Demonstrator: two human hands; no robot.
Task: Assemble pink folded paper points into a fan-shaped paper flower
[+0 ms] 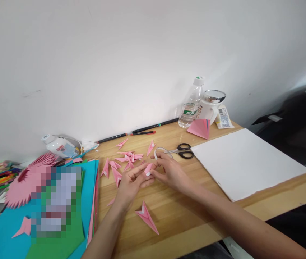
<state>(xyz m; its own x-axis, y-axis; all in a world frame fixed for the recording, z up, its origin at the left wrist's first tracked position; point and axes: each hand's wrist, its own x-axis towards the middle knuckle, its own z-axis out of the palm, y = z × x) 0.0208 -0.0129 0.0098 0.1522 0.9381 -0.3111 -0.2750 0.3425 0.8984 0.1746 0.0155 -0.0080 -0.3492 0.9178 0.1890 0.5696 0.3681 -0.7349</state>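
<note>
You are holding a pink folded paper [148,168] above the worktop [180,216], your left hand [130,182] gripping with loosely bent fingers, your right hand [172,173] pinching its end beside a white ring [155,154].

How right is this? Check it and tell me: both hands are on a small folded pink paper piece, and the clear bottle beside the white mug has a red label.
One thing is wrong: the label on the clear bottle is green, as the head view shows. The bottle does stand beside the white mug, and both hands are on the small folded pink paper piece.
</note>
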